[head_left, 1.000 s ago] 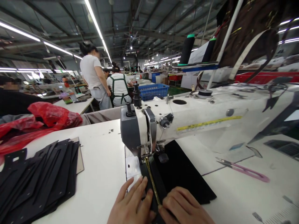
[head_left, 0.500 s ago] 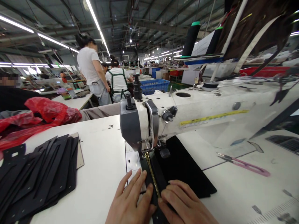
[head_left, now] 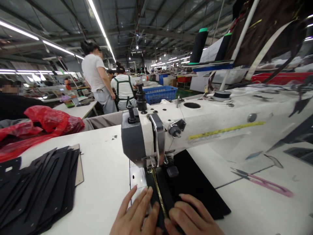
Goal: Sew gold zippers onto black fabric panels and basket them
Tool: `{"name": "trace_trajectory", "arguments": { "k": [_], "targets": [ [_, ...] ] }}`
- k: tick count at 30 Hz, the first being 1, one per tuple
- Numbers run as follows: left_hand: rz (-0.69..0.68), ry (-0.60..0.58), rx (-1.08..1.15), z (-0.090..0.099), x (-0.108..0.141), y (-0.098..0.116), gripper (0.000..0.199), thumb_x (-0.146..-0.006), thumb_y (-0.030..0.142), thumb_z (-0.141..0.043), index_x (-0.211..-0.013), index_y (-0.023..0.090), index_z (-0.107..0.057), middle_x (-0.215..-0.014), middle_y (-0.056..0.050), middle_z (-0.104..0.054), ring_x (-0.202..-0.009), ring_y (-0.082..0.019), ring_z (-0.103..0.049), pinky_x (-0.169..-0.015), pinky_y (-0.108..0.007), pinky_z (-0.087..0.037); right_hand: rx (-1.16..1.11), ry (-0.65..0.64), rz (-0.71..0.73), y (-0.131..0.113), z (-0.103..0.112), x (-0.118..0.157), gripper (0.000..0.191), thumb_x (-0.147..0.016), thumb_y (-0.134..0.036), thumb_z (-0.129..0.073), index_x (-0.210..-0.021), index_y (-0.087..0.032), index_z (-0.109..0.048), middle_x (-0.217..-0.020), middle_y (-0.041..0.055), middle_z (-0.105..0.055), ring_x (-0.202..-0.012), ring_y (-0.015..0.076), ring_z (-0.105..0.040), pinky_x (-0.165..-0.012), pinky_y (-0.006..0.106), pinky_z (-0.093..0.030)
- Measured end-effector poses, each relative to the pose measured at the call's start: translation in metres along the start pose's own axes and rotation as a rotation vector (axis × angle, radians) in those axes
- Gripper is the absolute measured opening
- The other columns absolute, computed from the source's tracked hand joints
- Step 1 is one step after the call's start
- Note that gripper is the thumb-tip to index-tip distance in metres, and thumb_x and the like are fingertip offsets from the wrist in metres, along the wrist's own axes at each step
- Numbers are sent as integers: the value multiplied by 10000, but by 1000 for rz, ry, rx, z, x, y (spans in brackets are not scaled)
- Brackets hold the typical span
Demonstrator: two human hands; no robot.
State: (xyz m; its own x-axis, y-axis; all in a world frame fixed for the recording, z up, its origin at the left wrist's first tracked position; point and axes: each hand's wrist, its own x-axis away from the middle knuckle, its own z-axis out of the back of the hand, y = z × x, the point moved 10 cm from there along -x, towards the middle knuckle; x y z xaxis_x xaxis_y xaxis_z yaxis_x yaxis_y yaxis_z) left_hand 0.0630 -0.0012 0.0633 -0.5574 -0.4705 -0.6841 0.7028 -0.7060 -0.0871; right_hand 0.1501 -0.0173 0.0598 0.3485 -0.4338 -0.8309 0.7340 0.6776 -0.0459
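A black piece with a gold-toothed zipper (head_left: 158,193) runs under the presser foot of the white sewing machine (head_left: 220,120). My left hand (head_left: 139,212) lies on the zipper's left edge, fingers stretched out and spread, thumb near the teeth. On the other side, my right hand (head_left: 190,215) has its fingers bent, with thumb and forefinger closed at the zipper's near end. Beneath the machine arm and partly under the right hand spreads a flat black panel (head_left: 195,182). Both hands' lower parts are cut off by the frame.
Several black cut pieces (head_left: 46,186) lie stacked at left, near a red plastic bag (head_left: 53,120). Pink thread snips (head_left: 266,186) rest on the table at right. Black thread cones (head_left: 199,45) stand above the machine. Two co-workers and a blue basket (head_left: 161,94) are beyond.
The view has shifted slightly, so the machine and table sit a little lower in it. Both hands keep nearly the same places on the zipper.
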Motion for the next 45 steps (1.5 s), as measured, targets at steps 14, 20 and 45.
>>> {"name": "trace_trajectory", "arguments": {
  "k": [14, 20, 45],
  "targets": [
    [-35, -84, -13, -13, -8, -9, 368, -967, 300, -301, -912, 180, -645, -995, -75, -687, -987, -166, -628, -1039, -338, -346, -118, -60, -96, 16, -5, -23, 378, -968, -131, -275, -661, -187, -487, -556, -61, -521, -576, 74, -551, -810, 228, -389],
    [-123, -142, 14, -17, -9, -11, 279, -947, 240, -368, -930, 168, -637, -1005, -73, -687, -977, -174, -636, -989, -350, -421, -74, -144, 56, 12, -16, -25, 351, -931, -84, -297, -709, -174, -554, -606, -48, -550, -614, 100, -533, -830, 270, -360],
    [67, -146, 190, -26, -24, -39, 199, -897, 141, -400, -967, 148, -586, -945, -93, -647, -906, -188, -631, -796, -269, -548, -224, -409, -57, 36, -49, -42, 205, -805, -102, -471, -943, -166, -610, -941, 67, -632, -963, 206, -536, -924, 372, -376]
  ]
}}
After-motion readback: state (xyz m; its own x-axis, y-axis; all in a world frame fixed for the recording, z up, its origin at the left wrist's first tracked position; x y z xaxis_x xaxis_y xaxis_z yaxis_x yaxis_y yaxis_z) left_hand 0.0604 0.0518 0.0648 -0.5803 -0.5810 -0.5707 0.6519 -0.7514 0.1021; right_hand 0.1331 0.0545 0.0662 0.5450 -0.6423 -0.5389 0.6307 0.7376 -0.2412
